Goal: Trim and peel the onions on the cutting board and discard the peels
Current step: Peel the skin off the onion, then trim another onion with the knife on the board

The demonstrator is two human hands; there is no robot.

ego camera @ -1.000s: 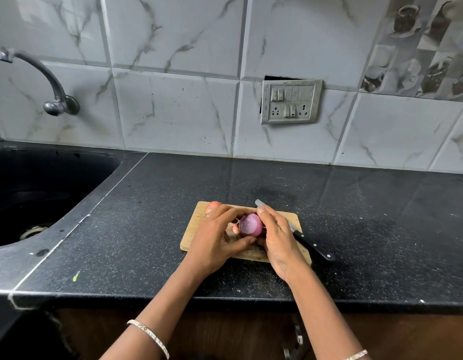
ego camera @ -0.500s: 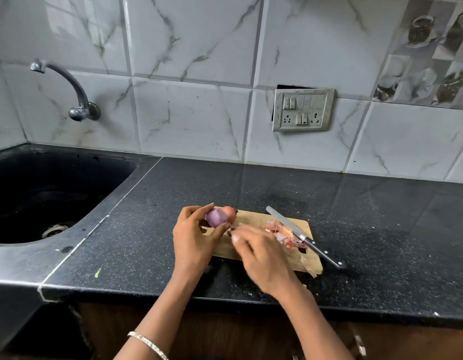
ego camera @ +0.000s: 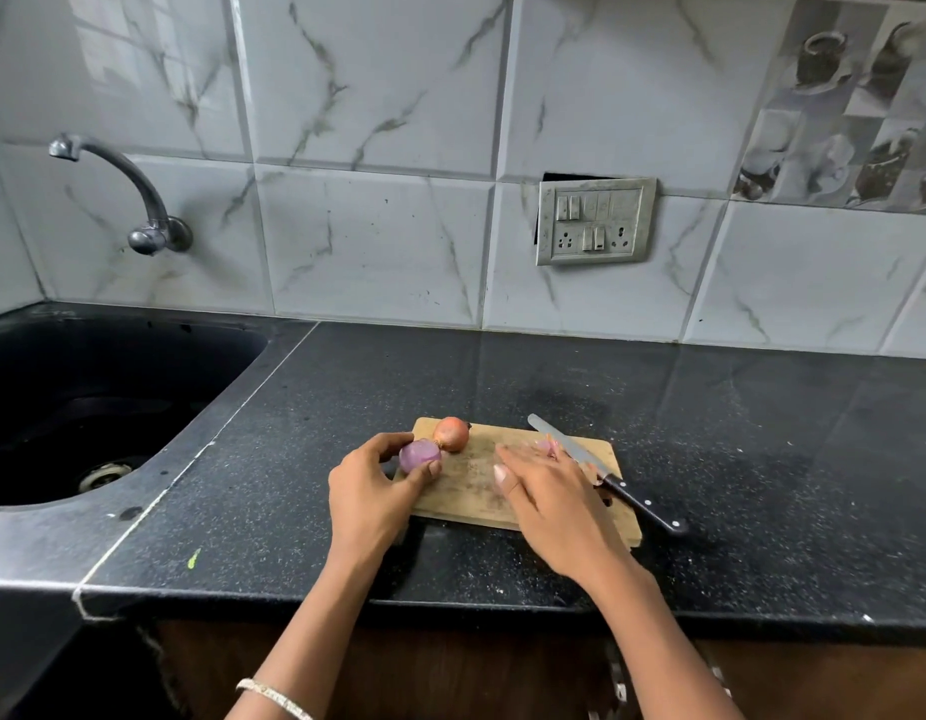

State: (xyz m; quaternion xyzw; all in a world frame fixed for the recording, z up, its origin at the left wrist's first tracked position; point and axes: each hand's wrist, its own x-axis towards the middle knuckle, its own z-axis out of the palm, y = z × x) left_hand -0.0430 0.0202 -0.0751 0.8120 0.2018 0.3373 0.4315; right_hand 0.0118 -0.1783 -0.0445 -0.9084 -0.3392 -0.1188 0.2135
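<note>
Black counter [ego camera: 710, 433], centre frame: left hand [ego camera: 369, 491] gripped peeled onion [ego camera: 419, 456] on cutting board [ego camera: 471, 493]; right hand [ego camera: 549, 498], flat and empty, hovered by peels [ego camera: 546, 446], seemingly due for gathering.

A thin, silvery bangle [ego camera: 274, 697] circles the bare left wrist.

Cutting board [ego camera: 476, 480] sits on counter [ego camera: 762, 459], near front edge. Sink [ego camera: 138, 356] set into counter well left of board; faucet [ego camera: 133, 194] on wall above sink. Switch plate [ego camera: 596, 220] on wall behind board. Peeled onion [ego camera: 418, 455] at board's left end, in left hand [ego camera: 369, 491]; unpeeled onion [ego camera: 452, 433] just behind, touching it. Knife [ego camera: 606, 478] along board's right side, blade on board, handle over the edge. Right hand [ego camera: 549, 501] over board's right half, peels [ego camera: 546, 446] beside fingertips.
</note>
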